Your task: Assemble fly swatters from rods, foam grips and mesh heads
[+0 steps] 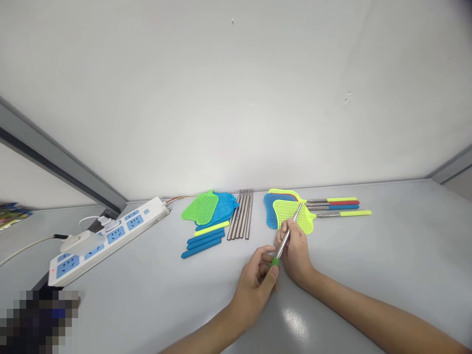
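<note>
Both my hands are on one silver metal rod (285,241) with a green handle sleeve (275,262) at its lower end. My left hand (258,280) pinches the green sleeve between thumb and fingers. Higher up, my right hand (295,246) is closed around the metal shaft, whose tip points up and away. Just beyond it lies a yellow fly swatter head (295,212) joined to a rod with a yellow handle (356,213). Under and behind it are a blue swatter head (271,206) and other swatters with yellow, red and blue handles.
Left of my hands lie several bare metal rods (241,216), loose blue sleeves (202,247), a yellow sleeve (212,228), a green swatter head (201,209) and blue swatter heads (225,206). A white power strip (110,241) with plugs and cables sits further left. A wall (243,98) borders the table's back.
</note>
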Demonstrator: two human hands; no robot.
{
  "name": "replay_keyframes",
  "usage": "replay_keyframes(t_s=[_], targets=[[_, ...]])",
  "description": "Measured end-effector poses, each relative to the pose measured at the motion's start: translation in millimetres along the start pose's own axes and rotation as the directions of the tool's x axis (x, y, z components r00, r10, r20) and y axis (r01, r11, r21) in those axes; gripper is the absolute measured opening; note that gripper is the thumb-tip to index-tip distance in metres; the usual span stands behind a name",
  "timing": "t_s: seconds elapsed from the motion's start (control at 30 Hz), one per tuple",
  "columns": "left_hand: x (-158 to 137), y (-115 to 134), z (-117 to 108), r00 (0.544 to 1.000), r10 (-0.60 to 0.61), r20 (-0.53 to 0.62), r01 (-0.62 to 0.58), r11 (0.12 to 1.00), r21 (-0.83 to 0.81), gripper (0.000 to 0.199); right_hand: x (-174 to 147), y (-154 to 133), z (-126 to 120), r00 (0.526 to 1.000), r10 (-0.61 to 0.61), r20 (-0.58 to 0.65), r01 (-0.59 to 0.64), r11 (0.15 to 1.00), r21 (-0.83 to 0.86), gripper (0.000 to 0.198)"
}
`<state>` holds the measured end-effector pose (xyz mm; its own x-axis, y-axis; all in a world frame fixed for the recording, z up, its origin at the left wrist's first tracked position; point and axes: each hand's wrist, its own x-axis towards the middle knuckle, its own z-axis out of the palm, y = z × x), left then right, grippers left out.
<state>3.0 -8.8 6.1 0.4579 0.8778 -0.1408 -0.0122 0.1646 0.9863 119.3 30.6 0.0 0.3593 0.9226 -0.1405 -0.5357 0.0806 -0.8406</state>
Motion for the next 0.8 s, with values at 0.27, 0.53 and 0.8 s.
replay_keyframes(t_s=[0.27,0.53,0.8], targets=[[-0.8,1.1,1.3,1.000,-0.014,0.003,0.013,0.995,0.102,0.027,1.5,-7.4,3.3,0.997,0.000,-0.075,0.016,0.978,0.208,0.033],[-0.8,5.1,1.4,0.999,-0.041,-0.010,0.042,0.966,0.256,0.031,1.4,-8.6,4.6,0.999,0.008,-0.048,0.003,0.977,0.215,0.047],[-1.8,7.4,1.5,0.999,-0.027,0.024,0.019,0.957,0.290,0.033,-3.7,1.0,-1.1,0.996,-0.053,0.066,0.048,0.996,0.072,0.047]])
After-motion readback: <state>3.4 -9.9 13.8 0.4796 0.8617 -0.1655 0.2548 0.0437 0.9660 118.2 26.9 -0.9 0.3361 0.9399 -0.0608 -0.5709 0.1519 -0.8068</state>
